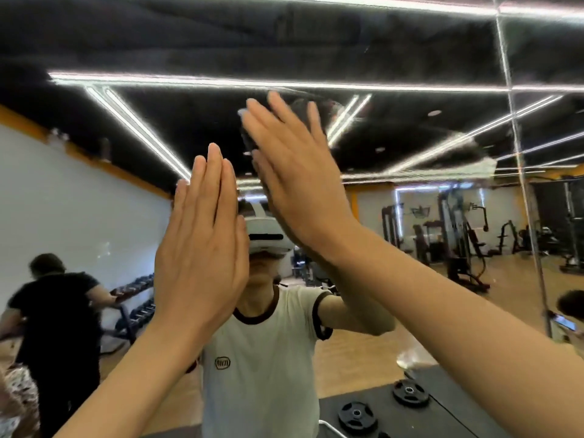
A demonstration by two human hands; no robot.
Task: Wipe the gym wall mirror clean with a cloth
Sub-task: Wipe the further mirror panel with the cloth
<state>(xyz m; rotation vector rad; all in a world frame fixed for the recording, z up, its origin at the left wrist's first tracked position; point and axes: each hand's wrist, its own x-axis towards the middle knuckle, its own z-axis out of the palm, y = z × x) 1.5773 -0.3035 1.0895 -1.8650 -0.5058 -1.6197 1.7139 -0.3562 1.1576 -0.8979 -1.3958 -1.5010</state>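
Your right hand [294,175] lies flat with fingers straight, pressing the cloth [245,116] against the mirror [410,52]; only a pale corner of the cloth peeks out past your fingertips, high and centre. Your left hand [202,241] is flat too, fingers together, seemingly braced on the glass just left of it. Judging from this, keep the whole palm on the cloth so it doesn't slip out, sweep in overlapping passes toward the panel seam [518,147] on the right, and avoid leaving prints with the bare left palm.
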